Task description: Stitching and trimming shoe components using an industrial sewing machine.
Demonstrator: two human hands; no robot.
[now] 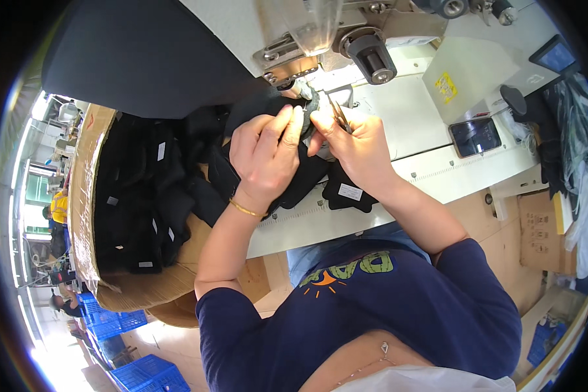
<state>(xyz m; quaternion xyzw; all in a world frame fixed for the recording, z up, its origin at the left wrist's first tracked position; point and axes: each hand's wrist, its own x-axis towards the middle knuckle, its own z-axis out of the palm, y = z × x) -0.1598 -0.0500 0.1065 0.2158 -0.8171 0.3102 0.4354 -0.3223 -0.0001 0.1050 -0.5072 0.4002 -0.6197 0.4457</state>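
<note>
In front of the sewing machine (287, 65), my left hand (264, 157) pinches black fabric (251, 108) close to the needle area. My right hand (362, 147) is closed round a slim, dark, pointed metal tool (338, 116); I cannot tell whether it is tweezers or thread snips. Its tips point toward the machine, and the right thumb lies close to the left fingertips. The spot between the fingers is partly hidden. Below the hands, a black fabric piece with a white label (350, 191) hangs over the table's near edge.
A cardboard box (85, 196) full of black labelled fabric pieces (137, 189) stands at the left. On the white machine table (431, 170) lies a phone (475, 137). Blue crates (150, 374) are on the floor at lower left. Plastic bags (571, 117) hang at the right.
</note>
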